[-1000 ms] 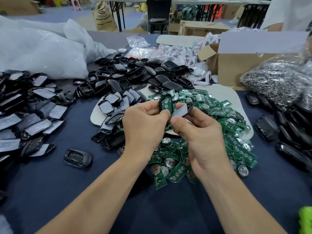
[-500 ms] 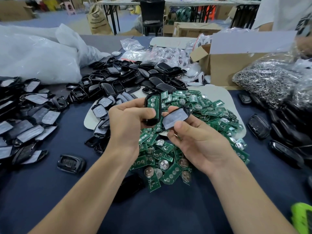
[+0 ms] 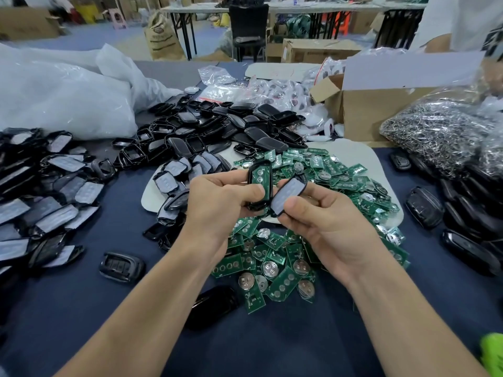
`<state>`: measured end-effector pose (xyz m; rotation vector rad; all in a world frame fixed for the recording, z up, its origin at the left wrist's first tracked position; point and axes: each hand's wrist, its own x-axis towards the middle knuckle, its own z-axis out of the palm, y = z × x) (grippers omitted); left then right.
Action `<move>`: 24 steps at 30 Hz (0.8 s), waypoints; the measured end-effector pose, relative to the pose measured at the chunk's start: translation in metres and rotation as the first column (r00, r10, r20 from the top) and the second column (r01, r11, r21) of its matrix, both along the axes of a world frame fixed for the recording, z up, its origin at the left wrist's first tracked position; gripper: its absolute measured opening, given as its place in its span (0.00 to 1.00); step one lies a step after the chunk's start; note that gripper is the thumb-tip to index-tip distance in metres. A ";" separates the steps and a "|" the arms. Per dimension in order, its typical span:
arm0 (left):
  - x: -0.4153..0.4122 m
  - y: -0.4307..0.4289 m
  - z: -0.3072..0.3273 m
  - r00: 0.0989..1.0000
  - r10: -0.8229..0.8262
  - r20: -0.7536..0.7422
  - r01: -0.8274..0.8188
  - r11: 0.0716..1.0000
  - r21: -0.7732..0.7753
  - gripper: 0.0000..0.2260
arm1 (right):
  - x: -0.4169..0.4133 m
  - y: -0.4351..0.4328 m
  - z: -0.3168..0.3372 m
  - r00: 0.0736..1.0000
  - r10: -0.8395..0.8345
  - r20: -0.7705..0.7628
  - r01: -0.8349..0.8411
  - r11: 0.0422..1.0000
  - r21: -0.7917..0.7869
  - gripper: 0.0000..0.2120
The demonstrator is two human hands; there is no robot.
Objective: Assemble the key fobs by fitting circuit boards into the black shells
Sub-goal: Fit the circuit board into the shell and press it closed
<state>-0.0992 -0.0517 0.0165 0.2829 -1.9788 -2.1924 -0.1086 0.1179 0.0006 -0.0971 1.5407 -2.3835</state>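
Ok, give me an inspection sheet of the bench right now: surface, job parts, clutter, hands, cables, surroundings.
Surface: dark blue cloth, with a pale board under the parts heaps.
Job's things: board-fitted shell and grey-padded cover in hand; loose circuit boards heaped; empty black shells heaped behind them.
Clutter: white plastic bags, cardboard box, bag of metal rings.
Grippers: left hand grips the board-fitted shell; right hand pinches the grey-padded cover.
Cables: nothing seen.
Surroundings: black chair, tables and cartons behind.
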 end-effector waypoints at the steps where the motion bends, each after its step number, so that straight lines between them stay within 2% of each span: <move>1: -0.001 -0.001 -0.001 1.000 0.000 0.005 0.000 1.000 -0.013 0.12 | 0.000 -0.001 -0.001 1.000 -0.012 -0.025 0.013 1.000 0.026 0.22; 3: -0.003 -0.002 -0.004 1.000 0.012 0.010 -0.012 0.998 -0.068 0.09 | 0.001 -0.002 -0.002 0.996 -0.026 -0.086 0.034 0.996 0.086 0.16; 5: -0.003 -0.002 -0.007 1.000 0.021 -0.010 -0.023 0.986 -0.163 0.11 | 0.002 -0.003 -0.004 0.986 -0.042 -0.159 0.066 0.986 0.153 0.11; 12: 0.001 0.000 -0.013 0.980 -0.187 -0.068 0.146 0.906 -0.397 0.16 | -0.001 -0.006 -0.011 0.948 -0.197 -0.251 0.271 0.913 0.305 0.15; 17: 0.001 -0.001 -0.013 0.955 -0.295 -0.037 0.253 0.871 -0.420 0.18 | -0.004 -0.009 -0.014 0.918 -0.287 -0.273 0.383 0.821 0.423 0.16; 24: -0.003 0.007 -0.030 0.985 -0.170 -0.033 0.146 0.918 -0.369 0.19 | -0.004 -0.013 -0.019 0.883 -0.317 -0.346 0.459 0.742 0.490 0.16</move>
